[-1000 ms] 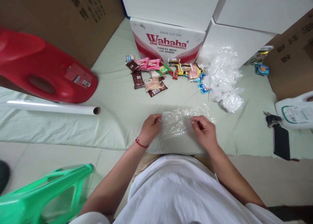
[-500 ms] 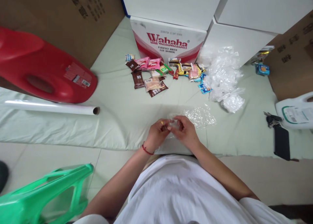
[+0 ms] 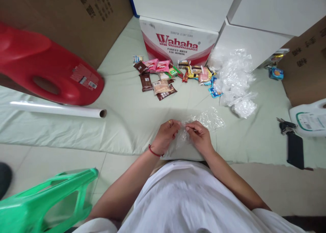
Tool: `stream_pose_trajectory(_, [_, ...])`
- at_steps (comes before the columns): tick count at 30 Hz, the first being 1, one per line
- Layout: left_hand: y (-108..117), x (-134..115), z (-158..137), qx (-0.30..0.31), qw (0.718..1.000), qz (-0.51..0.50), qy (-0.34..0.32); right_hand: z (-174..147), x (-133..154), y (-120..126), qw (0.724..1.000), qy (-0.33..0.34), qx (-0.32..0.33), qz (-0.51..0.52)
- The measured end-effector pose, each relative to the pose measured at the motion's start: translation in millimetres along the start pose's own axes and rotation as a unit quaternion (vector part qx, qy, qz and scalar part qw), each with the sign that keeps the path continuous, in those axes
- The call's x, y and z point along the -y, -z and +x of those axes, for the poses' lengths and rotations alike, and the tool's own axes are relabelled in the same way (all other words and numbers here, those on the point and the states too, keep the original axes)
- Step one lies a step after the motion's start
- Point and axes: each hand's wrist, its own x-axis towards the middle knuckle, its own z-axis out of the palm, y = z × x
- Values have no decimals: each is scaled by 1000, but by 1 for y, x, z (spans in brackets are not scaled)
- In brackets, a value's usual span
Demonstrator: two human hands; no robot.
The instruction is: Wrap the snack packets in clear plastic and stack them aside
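Observation:
Between my hands hangs a clear plastic bag (image 3: 181,137), its top edge pinched from both sides. My left hand (image 3: 168,133), with a ring and a red cord at the wrist, is closed on the bag's left side. My right hand (image 3: 200,135) is closed on its right side, thumb against fingers. Just beyond my right hand, another clear bag (image 3: 212,119) lies flat on the pale green cloth (image 3: 127,124). Farther off lie several small wrapped snacks, among them a brown packet (image 3: 146,82), a pink packet (image 3: 162,66) and a blue packet (image 3: 215,92).
A heap of clear bags (image 3: 236,77) sits right of the snacks, before a Wahaha carton (image 3: 178,44). At left are a red jug (image 3: 84,80), a white roll (image 3: 58,110) and a green stool (image 3: 51,195). At right lie keys (image 3: 286,126), a black phone (image 3: 295,150) and a white jug (image 3: 310,119).
My hands have moved slightly apart, so a gap shows between the fingertips. The clear bag now hangs lower and more spread between them. The view has shifted a little.

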Motion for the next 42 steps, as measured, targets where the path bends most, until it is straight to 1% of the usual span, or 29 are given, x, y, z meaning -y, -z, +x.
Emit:
stream_pose_trajectory(1, [-1,-1,2,4,1000,5,-1,-1,0,1,1000,7,1,-6])
stream_pose_trajectory(3, [-4,0,4,-9,1000,20,-18,-2,2,3,1000,12,-1,-8])
stream_pose_trajectory(6, [-9,2,4,-32,996,54,-55,-4,7,7,1000,-12,-4,14])
stream_pose_trajectory(8, [-12,4,2,-27,994,80,-70,-4,9,8,999,-29,-11,29])
stream_pose_trajectory(10, [-16,5,1,-22,991,94,-89,-2,10,8,999,-31,-32,27])
stream_pose_trajectory(12, [-17,5,1,-27,991,81,-100,1,7,7,996,-43,-62,43])
stream_pose_trajectory(15, [-11,3,3,-41,996,11,-81,7,4,8,979,-99,-96,150])
stream_pose_trajectory(17, [-3,0,4,-55,996,-42,-64,10,4,11,958,-133,-114,225])
stream_pose_trajectory(19, [8,-5,3,-72,993,-81,-54,13,6,16,942,-151,-124,274])
stream_pose_trajectory(24, [47,-12,-9,-105,985,-132,-45,13,9,31,915,-163,-100,355])
stream_pose_trajectory(26, [63,-8,-18,-126,984,-119,-36,10,6,37,911,-168,-86,367])
stream_pose_trajectory(27, [71,-5,-24,-138,986,-95,-26,9,4,39,912,-173,-79,365])
stream_pose_trajectory(30, [89,7,-42,-175,984,32,-7,1,-4,44,924,-182,-55,333])
stream_pose_trajectory(31, [92,9,-47,-192,978,78,-15,-2,-6,45,930,-179,-48,318])
stream_pose_trajectory(33, [94,8,-54,-240,957,154,-60,-6,-9,44,941,-167,-30,293])
stream_pose_trajectory(35, [88,0,-52,-288,924,216,-125,-10,-11,43,950,-156,-8,269])
stream_pose_trajectory(37, [76,-11,-42,-308,889,282,-188,-12,-11,40,960,-145,16,240])
stream_pose_trajectory(39, [58,-19,-22,-289,852,369,-233,-13,-12,39,969,-123,33,210])
stream_pose_trajectory(40, [49,-21,-10,-265,829,426,-247,-14,-12,39,974,-109,36,196])
stream_pose_trajectory(41, [40,-21,3,-246,801,484,-252,-16,-13,39,978,-92,33,182])
stream_pose_trajectory(42, [31,-20,15,-227,778,533,-243,-17,-14,40,983,-75,24,167])
